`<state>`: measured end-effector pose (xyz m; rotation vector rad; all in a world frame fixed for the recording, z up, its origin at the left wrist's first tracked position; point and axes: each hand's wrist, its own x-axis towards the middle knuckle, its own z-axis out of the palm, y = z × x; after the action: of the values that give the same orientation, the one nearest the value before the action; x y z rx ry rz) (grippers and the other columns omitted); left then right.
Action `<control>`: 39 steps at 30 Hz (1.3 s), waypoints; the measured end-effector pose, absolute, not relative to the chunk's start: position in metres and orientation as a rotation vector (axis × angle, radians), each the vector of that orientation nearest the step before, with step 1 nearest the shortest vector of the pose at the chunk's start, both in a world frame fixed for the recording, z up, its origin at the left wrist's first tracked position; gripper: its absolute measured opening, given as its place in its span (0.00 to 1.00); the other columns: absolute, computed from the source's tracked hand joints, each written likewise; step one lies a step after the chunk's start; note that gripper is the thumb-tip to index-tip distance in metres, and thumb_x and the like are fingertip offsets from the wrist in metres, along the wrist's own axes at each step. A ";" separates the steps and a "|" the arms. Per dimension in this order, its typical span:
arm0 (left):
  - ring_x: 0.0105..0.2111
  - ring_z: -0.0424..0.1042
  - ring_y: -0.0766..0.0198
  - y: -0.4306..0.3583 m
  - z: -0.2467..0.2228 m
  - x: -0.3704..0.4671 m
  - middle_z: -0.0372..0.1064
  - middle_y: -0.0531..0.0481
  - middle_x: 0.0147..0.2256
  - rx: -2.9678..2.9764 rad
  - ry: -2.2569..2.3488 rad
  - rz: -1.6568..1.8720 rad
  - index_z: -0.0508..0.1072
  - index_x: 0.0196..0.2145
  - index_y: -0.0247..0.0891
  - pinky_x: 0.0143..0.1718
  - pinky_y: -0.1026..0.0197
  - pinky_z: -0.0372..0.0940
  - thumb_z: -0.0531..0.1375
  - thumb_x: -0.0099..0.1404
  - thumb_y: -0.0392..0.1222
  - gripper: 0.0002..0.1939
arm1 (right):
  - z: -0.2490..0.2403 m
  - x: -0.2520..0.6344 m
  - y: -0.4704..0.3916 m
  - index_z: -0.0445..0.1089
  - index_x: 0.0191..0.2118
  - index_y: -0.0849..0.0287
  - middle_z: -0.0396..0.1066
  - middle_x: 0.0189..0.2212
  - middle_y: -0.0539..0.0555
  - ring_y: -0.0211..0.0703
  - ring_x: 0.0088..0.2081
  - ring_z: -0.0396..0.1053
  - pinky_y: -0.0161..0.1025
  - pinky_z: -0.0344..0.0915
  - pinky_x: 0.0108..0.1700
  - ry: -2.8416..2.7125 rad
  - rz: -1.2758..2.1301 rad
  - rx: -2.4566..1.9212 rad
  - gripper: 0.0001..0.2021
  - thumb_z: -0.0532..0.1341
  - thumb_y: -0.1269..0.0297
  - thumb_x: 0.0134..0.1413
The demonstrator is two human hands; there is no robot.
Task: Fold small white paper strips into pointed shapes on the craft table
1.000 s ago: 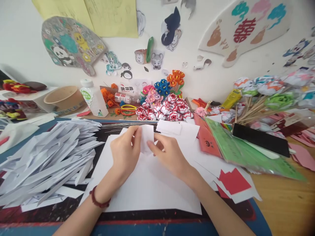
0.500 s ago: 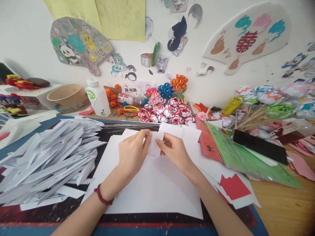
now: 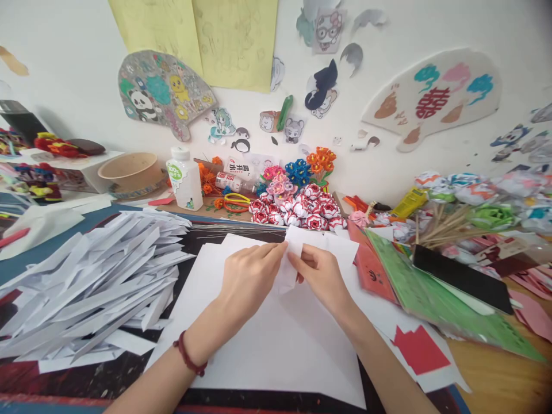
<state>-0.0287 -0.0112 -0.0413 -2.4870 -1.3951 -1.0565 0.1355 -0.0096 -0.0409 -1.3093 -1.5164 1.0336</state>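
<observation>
Between my two hands is a small piece of white paper [image 3: 290, 276], held up above larger white sheets [image 3: 276, 345]. My left hand [image 3: 254, 273], with a dark red bracelet [image 3: 188, 356] at the wrist, pinches the paper's left side near the top. On the other edge, my right hand [image 3: 321, 270] grips it between thumb and fingers. Some of the right fingertips are hidden behind the paper. A big pile of folded white paper strips [image 3: 99, 282] lies to the left of the sheets.
Red-and-white paper flowers [image 3: 310, 210] and a white bottle [image 3: 185, 179] stand along the wall. At right lie a green packet [image 3: 448, 305], a black phone [image 3: 461, 279], red paper pieces [image 3: 420, 348] and wooden sticks [image 3: 442, 227]. A round tan bowl [image 3: 129, 172] sits back left.
The view has shifted, so most things sit lower and further right. My left hand has turned over the paper and closed in on my right hand; the paper now looks narrower and tilted.
</observation>
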 end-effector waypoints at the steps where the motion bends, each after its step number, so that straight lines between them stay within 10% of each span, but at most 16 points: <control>1: 0.31 0.73 0.64 -0.010 -0.040 -0.029 0.75 0.51 0.40 -2.506 -1.473 -1.094 0.73 0.45 0.43 0.31 0.64 0.59 0.53 0.66 0.39 0.13 | -0.042 0.136 -0.009 0.66 0.27 0.61 0.65 0.21 0.50 0.37 0.22 0.62 0.33 0.59 0.23 -1.535 1.015 -1.327 0.14 0.59 0.55 0.53; 11: 0.21 0.66 0.68 0.006 -0.034 -0.031 0.73 0.49 0.28 -2.800 -2.229 -1.835 0.75 0.29 0.36 0.21 0.67 0.57 0.51 0.64 0.52 0.20 | -0.042 0.141 -0.008 0.63 0.23 0.61 0.59 0.19 0.48 0.36 0.24 0.57 0.31 0.52 0.24 -1.711 0.857 -1.346 0.17 0.57 0.53 0.53; 24: 0.24 0.61 0.69 0.004 -0.034 -0.032 0.70 0.49 0.31 -2.968 -2.466 -1.970 0.73 0.30 0.35 0.20 0.68 0.54 0.57 0.58 0.56 0.19 | -0.045 0.143 -0.003 0.61 0.23 0.61 0.54 0.20 0.46 0.34 0.24 0.55 0.31 0.52 0.26 -1.812 0.760 -1.302 0.14 0.56 0.60 0.57; 39: 0.23 0.61 0.70 -0.002 -0.027 -0.031 0.63 0.54 0.23 -2.985 -2.406 -2.021 0.72 0.27 0.35 0.22 0.68 0.53 0.60 0.55 0.49 0.12 | -0.039 0.139 -0.010 0.73 0.36 0.63 0.72 0.30 0.54 0.44 0.33 0.68 0.35 0.62 0.32 -1.470 1.245 -1.149 0.15 0.60 0.55 0.53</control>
<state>-0.0310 -0.0024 -0.0267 -2.9847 -2.4057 -2.0211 0.1393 -0.0099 -0.0394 -1.1487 -1.4700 1.2447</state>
